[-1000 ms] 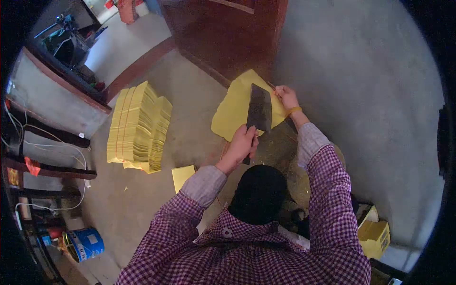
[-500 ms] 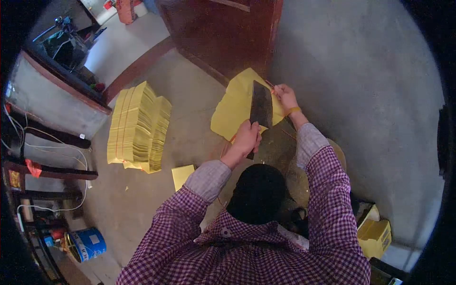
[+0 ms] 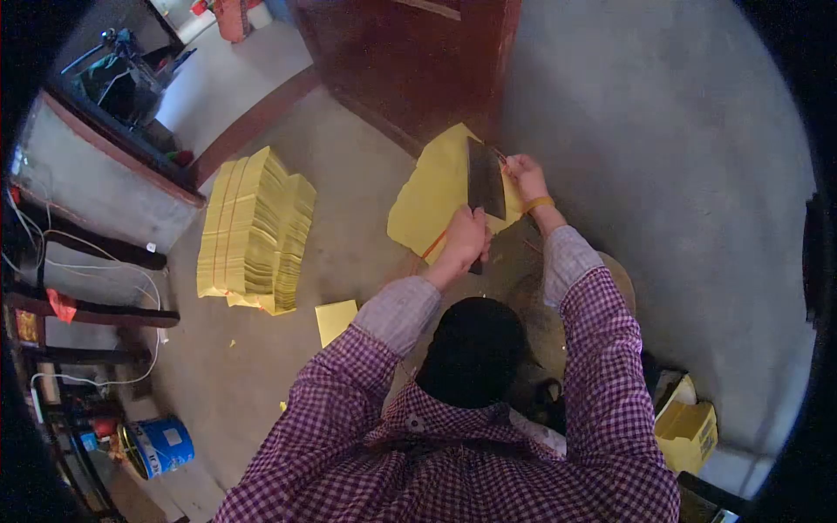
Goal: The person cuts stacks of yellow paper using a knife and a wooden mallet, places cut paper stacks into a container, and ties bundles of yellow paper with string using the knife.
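My left hand (image 3: 466, 237) is closed around the handle of a dark, broad-bladed cleaver (image 3: 486, 179). Its blade lies over the right part of a yellow paper bundle (image 3: 429, 193). At the bundle's upper right edge, the fingers of my right hand (image 3: 527, 179) pinch a thin reddish string (image 3: 500, 156). Another length of red string (image 3: 433, 244) crosses the paper near my left wrist. What supports the bundle is mostly hidden.
A tall stack of yellow paper (image 3: 253, 231) tied with red string stands on the floor at left. Nearby lies a small yellow sheet (image 3: 336, 322). Around are a brown door (image 3: 410, 70), a blue bucket (image 3: 161, 447), dark wooden furniture (image 3: 96, 318) with cables, and a yellow box (image 3: 687, 436).
My left hand and the cleaver have shifted slightly up and right across the paper. My right hand stays almost in place at the string.
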Demonstrator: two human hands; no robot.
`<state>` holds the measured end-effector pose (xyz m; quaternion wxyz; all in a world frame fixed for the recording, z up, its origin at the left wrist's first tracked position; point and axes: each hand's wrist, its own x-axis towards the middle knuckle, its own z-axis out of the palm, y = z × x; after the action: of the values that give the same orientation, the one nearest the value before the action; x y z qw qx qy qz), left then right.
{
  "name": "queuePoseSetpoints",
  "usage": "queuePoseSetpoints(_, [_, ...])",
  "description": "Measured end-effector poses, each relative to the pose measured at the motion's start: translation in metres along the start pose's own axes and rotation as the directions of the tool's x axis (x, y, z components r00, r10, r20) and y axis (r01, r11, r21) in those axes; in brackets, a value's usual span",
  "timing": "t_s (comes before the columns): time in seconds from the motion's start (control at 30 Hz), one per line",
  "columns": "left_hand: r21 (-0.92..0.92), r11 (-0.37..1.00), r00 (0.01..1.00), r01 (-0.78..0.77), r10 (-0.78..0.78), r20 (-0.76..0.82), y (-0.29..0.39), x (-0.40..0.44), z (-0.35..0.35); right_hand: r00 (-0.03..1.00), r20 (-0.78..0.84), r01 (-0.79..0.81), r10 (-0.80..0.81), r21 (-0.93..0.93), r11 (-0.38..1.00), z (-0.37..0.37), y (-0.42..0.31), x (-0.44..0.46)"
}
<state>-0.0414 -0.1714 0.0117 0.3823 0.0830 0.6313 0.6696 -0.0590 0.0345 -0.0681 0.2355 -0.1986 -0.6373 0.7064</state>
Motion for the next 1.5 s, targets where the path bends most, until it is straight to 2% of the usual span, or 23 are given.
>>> queuePoseSetpoints(0.07, [-0.009, 1.000, 1.000, -0.012, 0.012, 0.004, -0.004, 0.006, -0.001, 0.999, -0.040, 0.002, -0.005, -0.086, 0.996, 0.000, -0.001, -0.001])
queuePoseSetpoints(0.17, [0.010, 1.000, 0.999, -0.014, 0.014, 0.034, -0.005, -0.006, -0.003, 0.999, -0.015, 0.047, -0.048, -0.086, 0.995, -0.004, 0.006, 0.005])
queuePoseSetpoints(0.27, [0.057, 0.997, 0.999, 0.054, -0.054, 0.005, -0.010, -0.012, -0.002, 1.000, -0.021, 0.004, -0.004, -0.029, 1.000, 0.001, -0.006, -0.003])
queuePoseSetpoints(0.3, [0.043, 0.999, 1.000, 0.014, -0.014, 0.017, -0.008, -0.007, -0.003, 1.000, -0.018, 0.003, -0.003, -0.033, 0.999, 0.001, -0.002, -0.004])
queuePoseSetpoints(0.37, [0.027, 0.999, 0.999, -0.037, 0.036, 0.031, -0.005, 0.000, -0.002, 0.994, -0.040, 0.095, -0.100, -0.112, 0.989, -0.001, 0.001, 0.000])
queuePoseSetpoints(0.5, [0.014, 1.000, 0.999, -0.012, 0.012, 0.041, -0.002, -0.008, -0.004, 0.994, -0.025, 0.107, -0.108, -0.039, 0.993, -0.003, 0.005, 0.003])
queuePoseSetpoints(0.6, [0.018, 1.000, 0.999, 0.003, -0.004, 0.045, -0.007, -0.007, -0.005, 1.000, -0.024, 0.004, -0.004, 0.000, 1.000, -0.007, 0.014, 0.006])
queuePoseSetpoints(0.7, [0.016, 1.000, 0.999, -0.025, 0.024, 0.029, -0.005, 0.002, -0.003, 1.000, 0.008, 0.009, -0.009, -0.026, 1.000, -0.008, 0.015, 0.011])
queuePoseSetpoints(0.8, [0.020, 1.000, 0.999, -0.023, 0.022, 0.034, -0.002, 0.003, -0.004, 0.997, -0.033, 0.070, -0.073, -0.071, 0.995, -0.004, 0.009, 0.006])
queuePoseSetpoints(0.87, [0.019, 1.000, 0.999, -0.002, 0.001, 0.046, -0.003, -0.002, -0.003, 0.994, -0.109, 0.019, -0.019, -0.006, 1.000, -0.002, 0.002, 0.003])
queuePoseSetpoints(0.97, [-0.026, 0.998, 0.998, 0.065, -0.065, 0.019, -0.010, -0.014, -0.003, 0.994, -0.102, -0.032, 0.039, 0.067, 0.997, 0.000, 0.001, 0.005])
queuePoseSetpoints(1.03, [0.133, 0.989, 0.998, -0.070, 0.069, 0.013, -0.013, -0.017, 0.000, 0.997, -0.076, -0.017, 0.018, 0.012, 1.000, -0.004, -0.010, 0.007])
queuePoseSetpoints(1.1, [0.080, 0.995, 0.996, -0.057, 0.051, 0.068, -0.009, -0.017, -0.008, 0.999, -0.052, -0.005, 0.004, -0.033, 0.999, -0.015, 0.005, 0.017])
queuePoseSetpoints(1.13, [0.028, 0.999, 0.992, -0.047, 0.043, 0.118, -0.004, -0.019, -0.014, 0.966, -0.130, 0.192, -0.222, -0.209, 0.959, -0.032, 0.040, 0.037])
queuePoseSetpoints(1.2, [0.026, 0.999, 0.998, -0.024, 0.023, 0.065, -0.001, -0.029, -0.022, 0.878, -0.166, 0.360, -0.449, -0.388, 0.848, -0.039, 0.046, 0.044])
queuePoseSetpoints(1.23, [0.020, 1.000, 1.000, 0.005, -0.005, 0.014, -0.003, -0.037, -0.027, 0.885, -0.363, 0.067, -0.292, -0.522, 0.851, -0.041, 0.029, 0.031])
queuePoseSetpoints(1.27, [0.024, 1.000, 1.000, 0.009, -0.009, 0.018, -0.008, -0.043, -0.034, 0.809, -0.566, -0.246, -0.159, -0.572, 0.782, -0.039, 0.015, 0.018])
queuePoseSetpoints(1.33, [0.443, 0.891, 0.982, -0.099, 0.159, -0.100, -0.019, -0.052, -0.054, 0.836, -0.532, -0.232, -0.136, -0.567, 0.790, -0.054, 0.021, 0.007])
queuePoseSetpoints(1.37, [0.445, 0.891, 0.985, -0.096, 0.150, -0.089, -0.026, -0.059, -0.066, 0.846, -0.519, -0.234, -0.121, -0.565, 0.791, -0.062, 0.027, -0.004])
queuePoseSetpoints(1.4, [0.559, 0.813, 0.975, -0.164, 0.220, -0.033, -0.034, -0.068, -0.079, 0.856, -0.505, -0.235, -0.105, -0.563, 0.792, -0.065, 0.026, -0.019])
queuePoseSetpoints(1.43, [0.657, 0.715, 0.958, -0.237, 0.286, 0.033, -0.039, -0.075, -0.089, 0.849, -0.479, -0.142, -0.222, -0.612, 0.778, -0.054, -0.001, -0.047])
queuePoseSetpoints(1.47, [0.657, 0.714, 0.959, -0.241, 0.280, 0.047, -0.044, -0.085, -0.097, 0.830, -0.446, -0.049, -0.336, -0.658, 0.752, -0.049, -0.028, -0.073])
queuePoseSetpoints(1.5, [0.704, 0.626, 0.931, -0.335, 0.333, 0.147, -0.048, -0.095, -0.105, 0.822, -0.462, -0.063, -0.333, -0.655, 0.753, -0.054, -0.047, -0.097])
